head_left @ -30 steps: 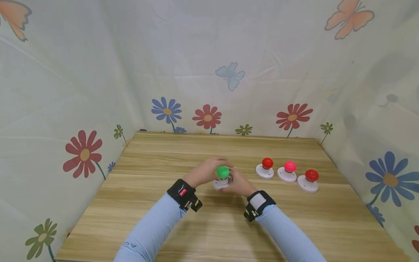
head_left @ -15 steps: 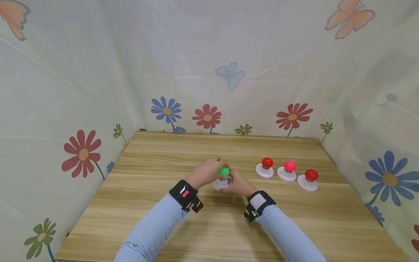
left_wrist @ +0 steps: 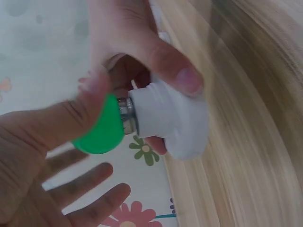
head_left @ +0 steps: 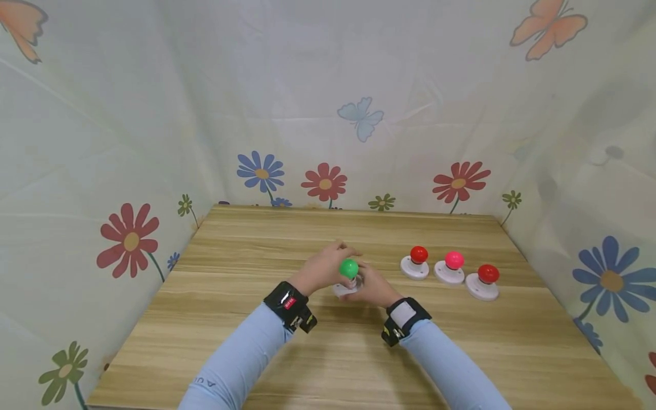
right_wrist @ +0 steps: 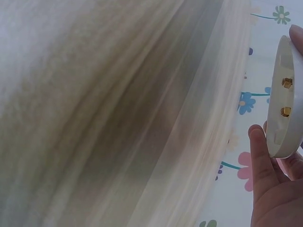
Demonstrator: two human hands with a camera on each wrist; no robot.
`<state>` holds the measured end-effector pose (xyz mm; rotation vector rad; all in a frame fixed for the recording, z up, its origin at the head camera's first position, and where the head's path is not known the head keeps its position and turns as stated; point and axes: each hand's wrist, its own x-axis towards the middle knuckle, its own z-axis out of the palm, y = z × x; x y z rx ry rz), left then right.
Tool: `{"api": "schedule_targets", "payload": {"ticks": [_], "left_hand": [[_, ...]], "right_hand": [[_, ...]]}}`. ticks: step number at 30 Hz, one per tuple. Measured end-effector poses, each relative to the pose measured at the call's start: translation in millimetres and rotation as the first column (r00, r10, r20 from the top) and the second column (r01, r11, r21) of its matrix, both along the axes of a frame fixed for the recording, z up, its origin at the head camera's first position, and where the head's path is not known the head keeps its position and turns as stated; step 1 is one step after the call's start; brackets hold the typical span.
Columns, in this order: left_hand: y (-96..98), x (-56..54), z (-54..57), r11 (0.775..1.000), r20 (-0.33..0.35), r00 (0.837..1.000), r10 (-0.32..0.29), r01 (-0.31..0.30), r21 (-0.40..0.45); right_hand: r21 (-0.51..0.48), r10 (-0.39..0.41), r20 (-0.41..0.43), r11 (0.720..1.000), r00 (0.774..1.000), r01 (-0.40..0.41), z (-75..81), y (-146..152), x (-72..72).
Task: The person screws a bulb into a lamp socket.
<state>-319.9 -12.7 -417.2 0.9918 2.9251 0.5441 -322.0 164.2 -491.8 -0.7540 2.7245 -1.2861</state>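
A green light bulb [head_left: 349, 268] stands in a white lamp holder [head_left: 342, 290] between both hands. Part of its metal screw cap [left_wrist: 127, 115] shows above the socket in the left wrist view. My left hand [head_left: 322, 269] is at the bulb, the thumb touching its side while the other fingers spread loosely away. With thumb and fingers round the holder's base, my right hand [head_left: 378, 288] grips it. In the right wrist view the hollow underside of the lamp holder [right_wrist: 280, 127], with brass fittings, faces the camera and is raised off the table.
To the right stand three white holders with bulbs: a red bulb [head_left: 418, 254], a pink bulb [head_left: 454, 261] and another red bulb [head_left: 488, 274]. The wooden table [head_left: 246, 245] meets a flowered curtain [head_left: 287, 85] at the back and sides.
Half a second ago my left fingers closed over the green bulb; now they have spread, and more of the bulb shows. My right hand keeps its grip on the lamp holder.
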Motion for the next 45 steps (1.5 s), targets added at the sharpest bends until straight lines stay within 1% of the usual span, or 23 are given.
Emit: {"api": "schedule_targets", "payload": {"ticks": [2,5,8,12,16,19,21,23,29,35,37,40,42,45], "left_hand": [[-2.4,-3.8,-0.8,0.999,0.004,0.999,-0.043,0.042,0.029],[-3.9,-6.6,0.8,0.994,-0.001,0.995,-0.096,0.096,0.042],[-3.3,-6.3,2.8,0.993,0.005,0.994,-0.112,0.111,0.051],[-1.1,-2.8,4.0,0.996,0.016,0.997,-0.080,0.080,0.034],[2.7,4.0,4.6,1.000,-0.007,1.000,-0.003,0.003,0.000],[5.6,8.5,3.9,0.998,-0.028,0.998,0.060,-0.061,-0.016],[7.1,10.5,3.3,0.996,-0.034,0.996,0.088,-0.089,-0.023],[8.2,12.1,3.4,0.994,-0.029,0.994,0.107,-0.108,-0.025],[9.3,14.5,5.6,0.989,-0.016,0.989,0.146,-0.146,-0.021],[12.3,13.4,4.6,0.973,-0.075,0.971,0.226,-0.229,-0.026],[13.7,13.6,3.3,0.969,-0.096,0.966,0.239,-0.243,-0.036],[15.7,14.9,2.0,0.969,-0.113,0.964,0.240,-0.245,-0.033],[16.3,15.9,1.2,0.970,-0.113,0.965,0.236,-0.240,-0.024],[16.4,16.9,1.4,0.974,-0.096,0.970,0.225,-0.226,-0.001]], "right_hand": [[0.000,-0.009,0.014,1.000,1.000,0.009,1.2,0,0.8],[-0.009,-0.031,0.055,0.999,0.998,0.032,1.7,0,1.3],[-0.015,-0.046,0.075,0.999,0.996,0.047,0.9,0,1.2],[-0.007,-0.032,0.040,0.999,0.999,0.032,0.1,0,1.2],[0.006,-0.002,-0.008,1.000,1.000,0.002,-1.0,1,1.2],[-0.004,0.028,-0.042,1.000,0.999,-0.028,-2.2,1,0.5],[-0.011,0.050,-0.066,0.999,0.997,-0.051,-3.7,1,-0.3],[-0.025,0.061,-0.071,0.998,0.996,-0.063,-4.6,0,-0.9],[-0.067,0.083,-0.032,0.994,0.996,-0.085,-0.7,0,1.7],[-0.106,0.125,-0.023,0.986,0.992,-0.127,1.9,1,3.5],[-0.115,0.125,-0.017,0.985,0.992,-0.126,2.1,1,3.4],[-0.086,0.100,-0.012,0.991,0.995,-0.101,1.9,1,2.9],[-0.067,0.082,-0.005,0.994,0.997,-0.082,2.6,0,3.4],[-0.054,0.067,0.004,0.996,0.998,-0.067,2.9,0,3.7]]}}
